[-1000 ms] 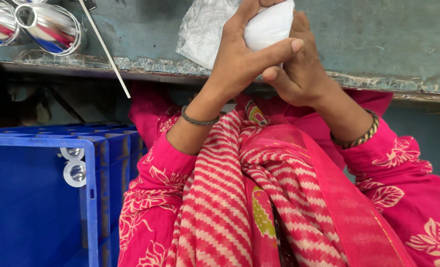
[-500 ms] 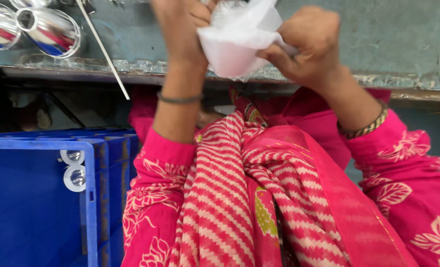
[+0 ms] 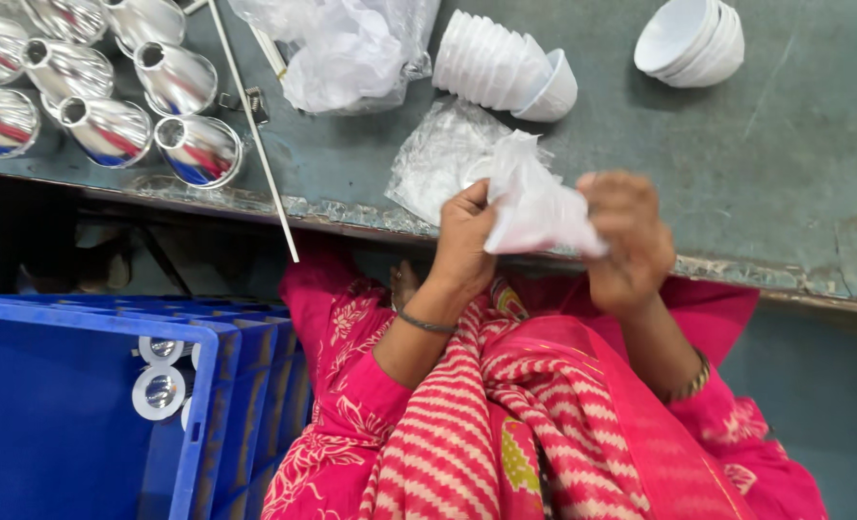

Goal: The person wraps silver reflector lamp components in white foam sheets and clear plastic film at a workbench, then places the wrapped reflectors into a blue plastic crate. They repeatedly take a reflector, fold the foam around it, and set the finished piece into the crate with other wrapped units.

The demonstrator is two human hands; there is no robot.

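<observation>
Left hand (image 3: 465,236): raised over the near edge of the bench (image 3: 785,183), fingers pinched on the left side of a thin white plastic bag (image 3: 536,207).
Right hand (image 3: 629,241): level with the left, fingers clenched on the right side of the same bag; the hand is slightly blurred.
Plastic bag: held in the air between both hands, crumpled, just above the bench's near edge; whether anything is inside it cannot be told.
Clear wrapper (image 3: 438,164): lies flat on the bench right behind the bag, close to the near edge.
Row of white cups (image 3: 504,67): nested and lying on its side, toward the far edge of the bench, behind the wrapper.
Second stack of white cups (image 3: 690,40): nested, near the far right part of the bench, well apart from the hands.
Crumpled bags (image 3: 347,48): a heap of white and clear plastic at the far edge, left of the row of cups.
Shiny metal reflectors (image 3: 111,91): a cluster of cone-shaped pieces on the left end of the bench.
White rod (image 3: 253,130): thin, lying slantwise from the far edge past the near edge, beside the reflectors.
Blue crates (image 3: 82,414): stacked below the bench on the left, with small white rings (image 3: 159,390) clipped at the rim.
Clothing: pink patterned sleeves and a red-and-white striped scarf (image 3: 506,424) fill the lap; a bangle sits on each wrist.
</observation>
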